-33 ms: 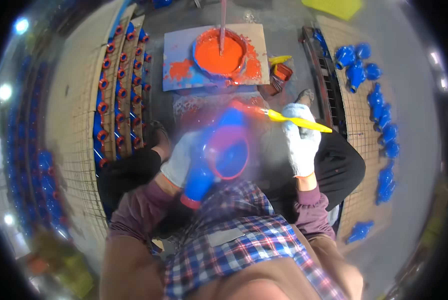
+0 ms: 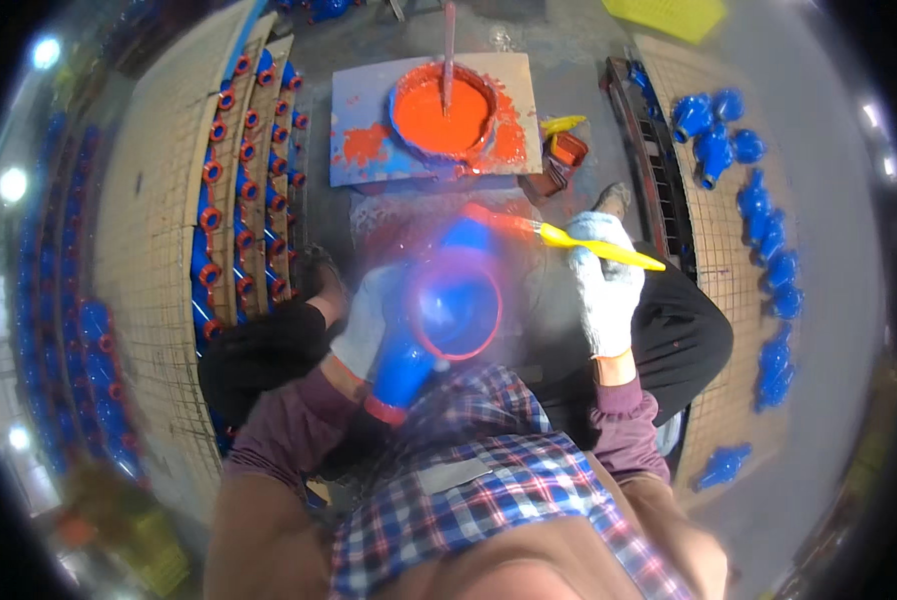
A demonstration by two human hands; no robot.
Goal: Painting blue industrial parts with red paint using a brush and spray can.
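Well to the left of the left hand (image 2: 361,312), tiers of red-rimmed blue fittings (image 2: 210,218) sit in rows, rims mostly facing the hands – perhaps so the coloured edges rest against nothing. The left hand, gloved, has hold of a blue fitting (image 2: 439,305) from its left side, in front of the lap; blur hides how far the fingers wrap. Its wide red-edged mouth is turned up, another red end points back toward the body, and the far end tilts away, which seems to leave it open to the other hand. Beyond both hands, the paint pot (image 2: 396,112) rests on a splattered board (image 2: 357,90), likely to catch drips, with a stick (image 2: 449,60) standing in it. The right hand (image 2: 606,290), gloved too, is closed around the yellow-handled brush (image 2: 594,246) – gripped behind the bristles, probably to keep clear of paint; the bristles reach the far end, contact unclear. Right of that grip lie plain blue parts (image 2: 714,150), loosely clustered
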